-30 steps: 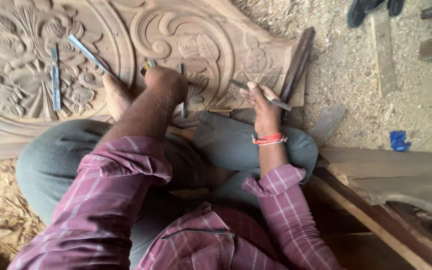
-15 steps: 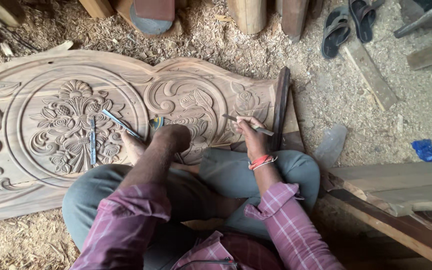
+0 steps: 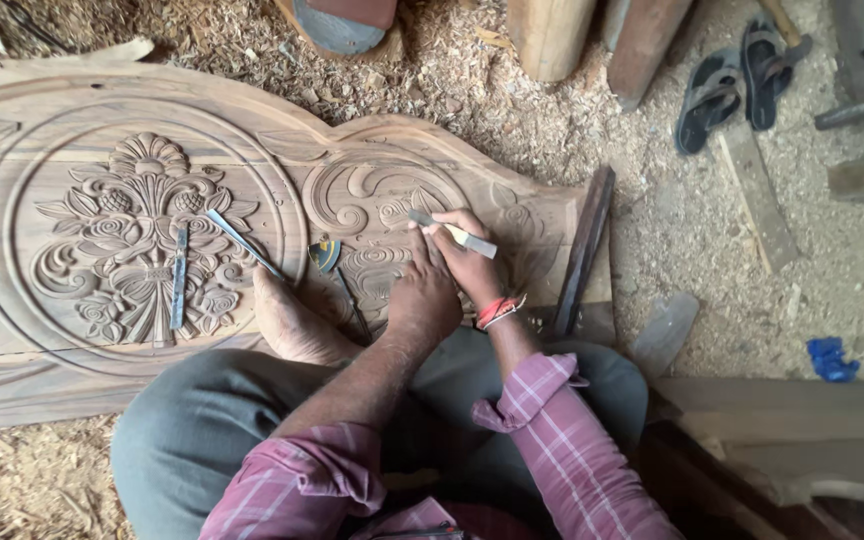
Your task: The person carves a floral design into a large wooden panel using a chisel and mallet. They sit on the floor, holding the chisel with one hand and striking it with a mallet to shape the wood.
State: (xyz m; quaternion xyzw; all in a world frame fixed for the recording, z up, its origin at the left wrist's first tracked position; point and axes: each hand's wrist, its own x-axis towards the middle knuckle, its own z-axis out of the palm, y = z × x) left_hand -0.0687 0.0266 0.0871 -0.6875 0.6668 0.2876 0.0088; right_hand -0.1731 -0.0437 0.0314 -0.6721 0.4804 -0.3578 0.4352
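Carved wooden panel (image 3: 252, 160) lies flat on the sawdust floor (image 3: 672, 230), scroll relief under both hands. Right hand (image 3: 467, 255) is clenched around a pale chisel (image 3: 457, 233); left hand (image 3: 424, 295) lies over it, grip hidden, cannot tell. Step looks like detail cutting; next stroke needs a steady, shallow push. 3 loose chisels (image 3: 180, 275) rest on the floral medallion, 2 sandals (image 3: 737, 80) well apart.
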